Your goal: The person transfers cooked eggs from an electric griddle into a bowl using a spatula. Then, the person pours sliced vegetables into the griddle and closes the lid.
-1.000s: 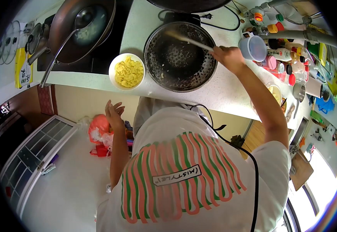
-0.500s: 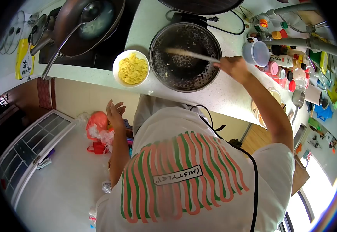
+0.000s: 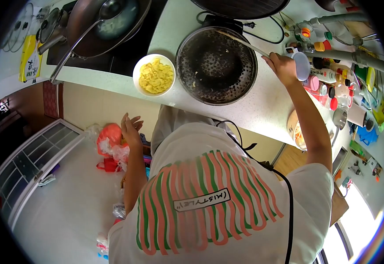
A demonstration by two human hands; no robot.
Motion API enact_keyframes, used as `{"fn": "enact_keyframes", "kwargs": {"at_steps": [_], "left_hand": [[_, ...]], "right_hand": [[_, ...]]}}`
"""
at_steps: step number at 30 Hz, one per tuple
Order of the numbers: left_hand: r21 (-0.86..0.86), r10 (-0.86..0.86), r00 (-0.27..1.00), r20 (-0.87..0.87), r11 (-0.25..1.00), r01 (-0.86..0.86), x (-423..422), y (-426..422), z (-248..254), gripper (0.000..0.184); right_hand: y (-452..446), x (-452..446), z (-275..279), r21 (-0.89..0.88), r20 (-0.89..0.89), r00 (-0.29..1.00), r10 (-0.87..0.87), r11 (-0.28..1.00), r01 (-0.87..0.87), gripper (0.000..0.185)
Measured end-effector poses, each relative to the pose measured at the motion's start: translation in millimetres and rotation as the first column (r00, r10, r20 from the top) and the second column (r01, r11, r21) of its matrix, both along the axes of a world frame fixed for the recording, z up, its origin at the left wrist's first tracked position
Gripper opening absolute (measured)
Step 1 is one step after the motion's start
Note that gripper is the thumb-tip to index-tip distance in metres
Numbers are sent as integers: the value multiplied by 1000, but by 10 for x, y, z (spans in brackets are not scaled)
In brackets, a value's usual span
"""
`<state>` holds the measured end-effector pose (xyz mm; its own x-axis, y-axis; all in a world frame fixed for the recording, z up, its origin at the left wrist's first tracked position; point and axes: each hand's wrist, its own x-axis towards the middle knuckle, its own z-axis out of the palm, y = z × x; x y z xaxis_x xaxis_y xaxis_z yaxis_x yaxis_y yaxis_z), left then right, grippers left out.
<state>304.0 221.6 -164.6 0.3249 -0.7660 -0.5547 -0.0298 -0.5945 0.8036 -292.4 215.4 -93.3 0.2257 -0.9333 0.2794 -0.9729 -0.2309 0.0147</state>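
My right hand (image 3: pixel 283 68) grips the end of a wooden spatula (image 3: pixel 240 40), whose far end reaches over the back rim of a round black pan (image 3: pixel 216 66). Small pale bits lie on the pan's dark surface. Left of the pan stands a white bowl (image 3: pixel 154 75) of yellow food that looks like scrambled egg. My left hand (image 3: pixel 131 127) hangs below the counter's front edge, fingers apart, holding nothing.
A wok (image 3: pixel 79 37) with a metal ladle (image 3: pixel 75 46) in it sits on the black cooktop (image 3: pixel 126 59). Bottles and jars (image 3: pixel 326 77) crowd the right side, near a lidded container (image 3: pixel 301 66). Another bowl (image 3: pixel 294 127) is partly behind my right arm.
My right hand has moved right and slightly back, and the spatula's far end has shifted from the pan's middle to its back rim. The camera view has also shifted slightly.
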Motion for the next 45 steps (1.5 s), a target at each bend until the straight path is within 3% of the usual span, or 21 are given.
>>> {"fn": "enact_keyframes", "kwargs": {"at_steps": [6, 9, 12, 15, 19, 24, 27, 30, 33, 34, 38, 39, 45], "left_hand": [[4, 5, 1000, 6, 1000, -5, 24, 66, 5, 43], [9, 1, 1000, 10, 1000, -1, 7, 68, 6, 43], [14, -6, 1000, 13, 1000, 6, -1, 53, 9, 43], [17, -7, 1000, 8, 1000, 7, -17, 27, -2, 43], [20, -3, 1000, 1, 1000, 3, 0, 56, -17, 43], [42, 19, 1000, 12, 999, -19, 94, 65, -56, 43], [51, 22, 1000, 19, 998, -23, 102, 51, -46, 43], [35, 15, 1000, -1, 999, -15, 135, 68, -62, 43], [30, 2, 1000, -2, 1000, -2, 130, 0, -43, 43], [36, 1, 1000, 3, 999, -1, 116, -16, -29, 43], [24, -30, 1000, 8, 999, 29, 114, -65, -9, 43], [21, -38, 999, 7, 999, 38, 122, -75, -19, 43], [22, -34, 999, -3, 999, 34, 174, -80, -40, 43]], "right_hand": [[-55, 37, -71, -14, -68, 995, -70, 998, 69, 32], [-75, 131, -42, 89, -1, 1000, -26, 996, 25, 32], [34, 109, -78, 70, -38, 984, 174, 983, -171, 30], [124, 47, -21, 22, 5, 985, 175, 984, -175, 30], [219, -68, -93, 79, 8, 990, -140, 987, 139, 33], [660, 158, -131, 303, 222, 960, -171, 948, 99, 32], [857, 335, -206, 389, 375, 833, -407, 884, 257, 34], [838, 422, -261, 436, 419, 654, -630, 772, 463, 36], [965, 511, -257, 441, 322, 813, -484, 837, 324, 35], [962, 544, -221, 319, 290, 893, -345, 914, 250, 36], [727, 555, -68, 15, 145, 948, -284, 958, 285, 35], [668, 509, -65, 21, 80, 938, -336, 942, 336, 34], [379, 317, -54, -17, -12, 975, -222, 975, 221, 34]]}}
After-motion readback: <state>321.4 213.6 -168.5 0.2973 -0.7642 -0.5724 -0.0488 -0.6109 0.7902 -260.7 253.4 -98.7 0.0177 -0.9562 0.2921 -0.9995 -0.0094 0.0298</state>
